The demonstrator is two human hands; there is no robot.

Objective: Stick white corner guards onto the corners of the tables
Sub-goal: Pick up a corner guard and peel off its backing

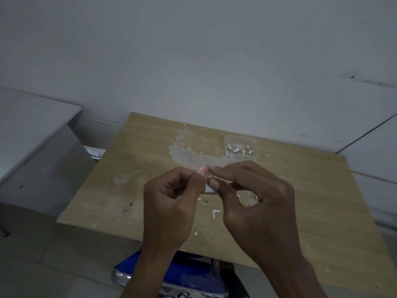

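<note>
Two hands meet above the worktop, near its middle. Left hand and right hand each pinch one small white guard between thumb and fingertips; both grips are closed on it. Judged step: peeling the backing before fitting. No worktop corner in view shows a guard fitted.

Risks, near to far:
- Guard is small and pinched only at its edges; a slip during peeling would drop it among the scraps below, where white pieces look alike.
- Fingers on the exposed adhesive would weaken the bond, as would dust.
- Worktop surface carries old residue and debris; similar grime at a corner would prevent proper adhesion.
- Clear box beyond the hands holds more white pieces; a careless reach could tip it.
</note>
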